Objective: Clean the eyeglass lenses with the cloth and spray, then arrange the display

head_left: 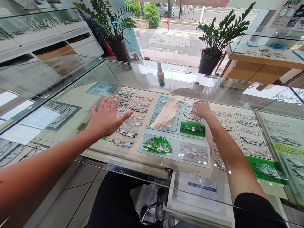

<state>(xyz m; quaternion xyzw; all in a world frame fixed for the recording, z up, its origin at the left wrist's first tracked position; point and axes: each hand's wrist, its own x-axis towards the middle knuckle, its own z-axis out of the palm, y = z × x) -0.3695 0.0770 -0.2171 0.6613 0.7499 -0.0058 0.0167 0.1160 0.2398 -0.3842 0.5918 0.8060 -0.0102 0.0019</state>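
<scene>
I stand at a glass display counter [142, 79] with rows of eyeglasses under the top. My left hand [106, 116] hovers flat over the glass with its fingers spread, above several pairs of glasses [123, 132], and holds nothing. My right hand [201, 109] rests palm down on the glass further right, its fingers loosely curled near a row of frames [191, 117]; whether it grips anything I cannot tell. A beige cleaning cloth [166, 114] lies on the glass between my hands, touched by neither.
A white spray bottle [161, 74] stands at the counter's far edge. Green display stands [157, 146] sit inside the case. Two potted plants [211, 47] flank a glass shop front. More display cases stand left [35, 28] and right [268, 53].
</scene>
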